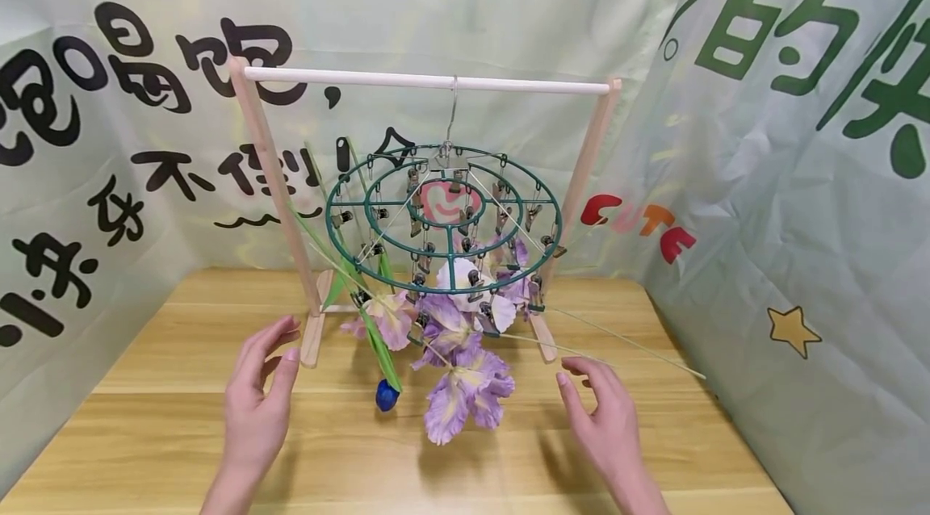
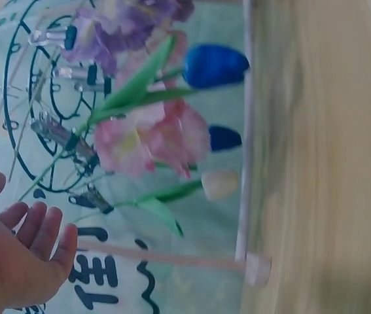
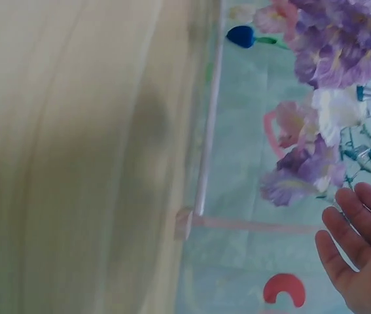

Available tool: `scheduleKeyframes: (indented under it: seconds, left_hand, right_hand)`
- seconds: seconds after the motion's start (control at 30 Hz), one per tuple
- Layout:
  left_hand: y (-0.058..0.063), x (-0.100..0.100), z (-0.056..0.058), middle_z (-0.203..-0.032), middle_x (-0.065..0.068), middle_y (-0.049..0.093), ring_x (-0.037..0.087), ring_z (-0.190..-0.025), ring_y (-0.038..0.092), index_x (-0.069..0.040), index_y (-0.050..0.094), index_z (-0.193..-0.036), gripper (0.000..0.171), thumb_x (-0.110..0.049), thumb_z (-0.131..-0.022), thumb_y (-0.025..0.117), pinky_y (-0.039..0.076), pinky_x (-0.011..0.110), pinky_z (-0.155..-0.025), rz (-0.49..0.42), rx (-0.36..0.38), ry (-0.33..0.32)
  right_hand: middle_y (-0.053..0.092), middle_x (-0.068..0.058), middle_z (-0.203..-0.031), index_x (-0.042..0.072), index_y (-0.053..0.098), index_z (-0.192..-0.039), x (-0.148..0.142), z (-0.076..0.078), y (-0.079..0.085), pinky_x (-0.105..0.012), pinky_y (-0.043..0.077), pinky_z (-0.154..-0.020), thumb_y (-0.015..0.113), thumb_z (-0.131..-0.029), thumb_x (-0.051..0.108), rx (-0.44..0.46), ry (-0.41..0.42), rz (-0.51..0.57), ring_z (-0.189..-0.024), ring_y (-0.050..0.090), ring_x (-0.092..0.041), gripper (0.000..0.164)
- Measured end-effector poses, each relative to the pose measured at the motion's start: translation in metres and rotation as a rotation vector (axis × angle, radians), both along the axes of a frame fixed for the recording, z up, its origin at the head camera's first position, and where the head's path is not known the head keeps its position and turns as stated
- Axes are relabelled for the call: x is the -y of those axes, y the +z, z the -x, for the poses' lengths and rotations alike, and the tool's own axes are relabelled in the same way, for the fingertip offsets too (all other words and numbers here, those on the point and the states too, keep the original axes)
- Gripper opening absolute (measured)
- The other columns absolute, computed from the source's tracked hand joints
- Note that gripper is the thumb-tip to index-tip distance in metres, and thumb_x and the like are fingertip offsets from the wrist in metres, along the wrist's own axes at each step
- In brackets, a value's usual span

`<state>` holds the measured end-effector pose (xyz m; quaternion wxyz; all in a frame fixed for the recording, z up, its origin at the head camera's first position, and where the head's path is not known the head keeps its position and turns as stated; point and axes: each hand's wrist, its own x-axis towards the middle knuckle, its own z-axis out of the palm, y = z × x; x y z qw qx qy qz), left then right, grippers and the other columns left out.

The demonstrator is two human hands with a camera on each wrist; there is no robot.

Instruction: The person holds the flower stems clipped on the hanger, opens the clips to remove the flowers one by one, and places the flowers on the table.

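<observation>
A round green clip hanger [image 1: 451, 273] hangs by its metal hook from the stand's top bar [image 1: 349, 77]. Artificial flowers hang from its clips: a large purple bloom [image 1: 468, 398] lowest in front, a pink one [image 1: 392, 320], a white one [image 1: 458, 277] and a blue tulip bud [image 1: 387, 395]. My left hand [image 1: 257, 406] is held left of the tulip, fingers loosely bent around nothing. On the other side, my right hand [image 1: 603, 418] is right of the purple bloom, also holding nothing. The left wrist view adds a second blue bud [image 2: 226, 138] and a pale bud [image 2: 220, 184].
The wooden stand has a left post [image 1: 265, 152] and a right post [image 1: 587, 152], with feet on the wooden table [image 1: 145, 434]. Thin stems [image 1: 632, 341] stick out toward the right. Printed cloth [image 1: 799, 200] walls in the back and sides.
</observation>
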<state>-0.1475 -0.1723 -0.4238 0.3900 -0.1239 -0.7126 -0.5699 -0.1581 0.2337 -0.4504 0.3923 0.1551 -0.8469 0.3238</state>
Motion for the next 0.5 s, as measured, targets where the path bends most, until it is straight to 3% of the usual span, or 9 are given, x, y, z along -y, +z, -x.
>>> scheduleKeyframes:
  seconds: [0.23, 0.37, 0.5]
  left_hand:
    - [0.002, -0.019, 0.003, -0.131, 0.01, 0.068, 0.016, -0.115, 0.066, 0.02, 0.052, -0.136, 0.034, 0.016, -0.102, 0.047, 0.054, 0.014, -0.088, -0.256, -0.05, -0.237]
    - [0.005, -0.028, 0.006, -0.131, 0.009, 0.07, 0.014, -0.113, 0.068, 0.021, 0.051, -0.136, 0.033, 0.013, -0.104, 0.045, 0.056, 0.017, -0.088, -0.324, -0.051, -0.3]
    - [0.01, -0.036, 0.007, -0.13, 0.009, 0.07, 0.015, -0.112, 0.069, 0.02, 0.052, -0.135, 0.032, 0.009, -0.106, 0.046, 0.057, 0.02, -0.086, -0.353, 0.013, -0.286]
  right_hand:
    - [0.075, -0.009, -0.106, 0.004, 0.073, -0.114, 0.012, -0.008, 0.011, -0.013, 0.05, -0.088, 0.075, -0.086, -0.007, -0.068, 0.094, 0.075, -0.099, 0.068, -0.015, 0.03]
    - [0.076, -0.01, -0.106, 0.002, 0.074, -0.114, 0.022, -0.01, 0.018, -0.015, 0.053, -0.086, 0.074, -0.084, -0.008, -0.151, 0.153, 0.085, -0.097, 0.069, -0.016, 0.032]
    - [0.076, -0.014, -0.107, -0.001, 0.073, -0.115, 0.031, -0.011, 0.026, -0.015, 0.053, -0.088, 0.072, -0.087, -0.003, -0.209, 0.214, 0.096, -0.098, 0.069, -0.02, 0.028]
